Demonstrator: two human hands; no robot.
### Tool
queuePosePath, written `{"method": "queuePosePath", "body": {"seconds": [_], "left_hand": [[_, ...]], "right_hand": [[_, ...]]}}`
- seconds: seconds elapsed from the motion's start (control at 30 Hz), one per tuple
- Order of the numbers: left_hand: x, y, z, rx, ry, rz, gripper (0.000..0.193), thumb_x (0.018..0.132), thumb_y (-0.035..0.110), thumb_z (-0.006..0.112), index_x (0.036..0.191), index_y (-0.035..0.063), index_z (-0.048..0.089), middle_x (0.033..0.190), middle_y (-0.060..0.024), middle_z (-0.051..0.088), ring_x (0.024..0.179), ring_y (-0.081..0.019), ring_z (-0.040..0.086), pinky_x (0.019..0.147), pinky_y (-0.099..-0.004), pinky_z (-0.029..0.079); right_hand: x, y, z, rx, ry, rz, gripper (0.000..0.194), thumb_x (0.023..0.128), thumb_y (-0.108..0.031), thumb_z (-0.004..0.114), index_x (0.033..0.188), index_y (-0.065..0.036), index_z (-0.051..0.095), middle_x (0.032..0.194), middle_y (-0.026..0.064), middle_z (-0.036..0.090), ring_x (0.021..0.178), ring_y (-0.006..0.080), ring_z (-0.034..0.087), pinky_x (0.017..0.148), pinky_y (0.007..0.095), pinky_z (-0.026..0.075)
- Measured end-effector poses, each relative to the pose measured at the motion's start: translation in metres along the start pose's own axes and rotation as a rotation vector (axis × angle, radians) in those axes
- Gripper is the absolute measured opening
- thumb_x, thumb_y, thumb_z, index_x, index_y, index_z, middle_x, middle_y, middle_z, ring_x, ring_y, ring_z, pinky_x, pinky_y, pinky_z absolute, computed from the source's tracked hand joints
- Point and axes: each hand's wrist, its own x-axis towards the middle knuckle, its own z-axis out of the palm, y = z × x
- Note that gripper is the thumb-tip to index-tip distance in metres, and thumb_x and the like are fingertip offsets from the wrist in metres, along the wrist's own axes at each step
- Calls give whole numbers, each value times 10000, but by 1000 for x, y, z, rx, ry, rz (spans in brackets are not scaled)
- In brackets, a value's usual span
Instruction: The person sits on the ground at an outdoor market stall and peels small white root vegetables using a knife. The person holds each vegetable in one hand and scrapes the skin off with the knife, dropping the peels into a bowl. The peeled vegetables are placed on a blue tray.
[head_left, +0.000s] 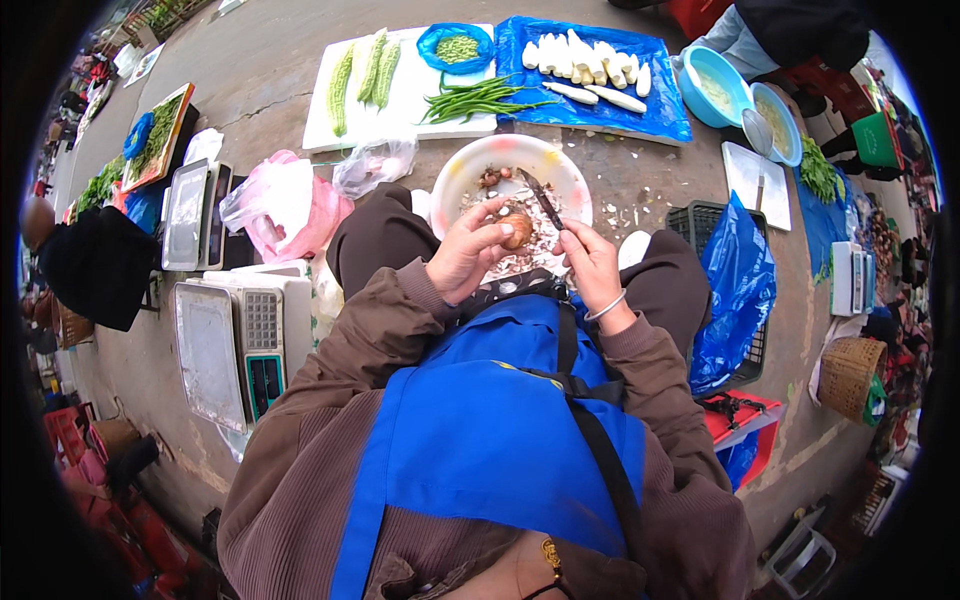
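My left hand (466, 253) holds a round brown root or bulb (517, 231) between thumb and fingers, above a wide basin. In my right hand (590, 262) is a knife (541, 198) with a dark, stained blade, its tip pointing up and away from me. The blade is beside the bulb; whether they touch I cannot tell. Between my knees stands the pale basin (442, 176), with whitish and reddish-brown peelings (536, 259) strewn over its bottom. Several small reddish bulbs (491, 177) lie at its far side.
Beyond the basin, a white board (409, 112) carries bitter melons (341, 90) and green beans (472, 99). Peeled white roots (592, 60) lie on blue plastic (517, 45). Left are scales (214, 352) and a pink bag (296, 202); right, a dark crate (686, 221) with a blue bag (739, 300).
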Motion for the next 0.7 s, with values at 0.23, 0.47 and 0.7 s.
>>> {"method": "queuePosePath", "body": {"seconds": [0.23,0.47,0.7], "left_hand": [[-8,-5,1,144,21,-33,395,850,142,607,1184,13,440,938,-71,592,868,-144,594,793,-303,505],[-7,-11,3,215,90,-85,165,859,199,615,862,35,593,706,-31,607,576,-92,549,531,-213,441],[2,-4,14,1284,350,773,162,754,127,700,894,53,669,743,-64,622,631,-151,592,580,-263,462]], "right_hand": [[-1,-6,9,-290,225,-271,237,773,-145,697,967,-36,614,880,119,653,789,230,645,701,309,494],[-7,-21,7,-518,304,-284,266,695,-137,741,912,-61,606,844,103,636,792,279,618,701,357,483],[-10,-29,7,-781,298,-435,256,647,-103,729,862,-91,591,804,68,613,800,261,580,716,361,446]]}}
